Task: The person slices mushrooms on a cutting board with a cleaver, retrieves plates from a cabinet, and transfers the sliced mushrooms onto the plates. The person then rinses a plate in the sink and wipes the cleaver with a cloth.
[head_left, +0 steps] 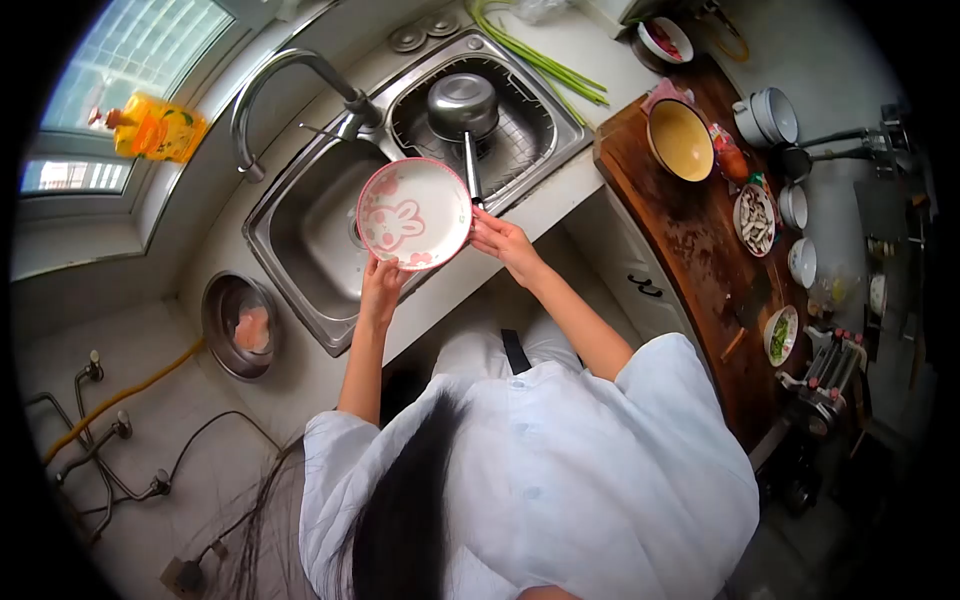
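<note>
A white plate [430, 215] with a pink rim and a pink rabbit picture is held up between both hands, over the front edge of the double sink [330, 185]. My left hand [383, 285] grips its lower left rim, thumb on the upper face. On the right rim, my right hand [503, 243] is closed, with most of its fingers behind the plate. Just beyond the plate, a metal saucepan [463, 103] sits upside down on a rack in the right basin, its handle pointing toward my right hand.
The faucet [300, 60] arches over the left basin. A steel bowl [240, 325] with pale pink meat stands left of the sink. On the wooden counter [690, 260] at right are a yellow bowl [681, 140], mushrooms [754, 220] and chopped greens [780, 336]. Green stalks [540, 60] lie behind.
</note>
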Available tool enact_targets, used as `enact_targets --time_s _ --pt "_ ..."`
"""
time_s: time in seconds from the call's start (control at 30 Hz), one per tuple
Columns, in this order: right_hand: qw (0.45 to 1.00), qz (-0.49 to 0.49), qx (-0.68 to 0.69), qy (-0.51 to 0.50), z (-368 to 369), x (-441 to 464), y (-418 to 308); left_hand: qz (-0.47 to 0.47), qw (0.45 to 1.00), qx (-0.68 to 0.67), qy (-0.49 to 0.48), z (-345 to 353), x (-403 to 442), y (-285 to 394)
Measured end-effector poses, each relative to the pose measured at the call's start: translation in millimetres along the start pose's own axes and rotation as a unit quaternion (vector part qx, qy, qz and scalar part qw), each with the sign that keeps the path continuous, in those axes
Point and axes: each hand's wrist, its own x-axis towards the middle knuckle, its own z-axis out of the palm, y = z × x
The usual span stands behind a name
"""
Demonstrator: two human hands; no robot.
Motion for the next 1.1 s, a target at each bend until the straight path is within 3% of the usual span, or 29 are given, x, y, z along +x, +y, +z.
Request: enact_targets --time_s 0.17,0.37,0.53,0.9,1.1 --pt "0.978 -0.093 0.084 0.168 -92.2 -121.6 -1.8 -0.117 0.979 0.101 -0.134 105.2 4.5 -63.0" --pt "0.898 -0.147 0.153 0.384 -222.5 -258.3 3.3 -0.186 0.923 0.175 -0.288 266.2 -9.3 -184.4" --pt "0.854 -0.173 0.145 0.469 -309.7 -311.8 -10.8 -0.213 0.904 0.255 -0.27 356.3 -5.1 -271.0" --pt "0.808 -0.191 0.179 0.528 -357.5 -269.9 -7.5 -0.136 0.873 0.405 -0.234 374.5 59.4 -320.5" --pt "0.805 -0.204 0.122 0.544 -368.1 -264.5 2.6 -0.051 0.802 0.524 -0.283 364.8 86.6 -325.5"
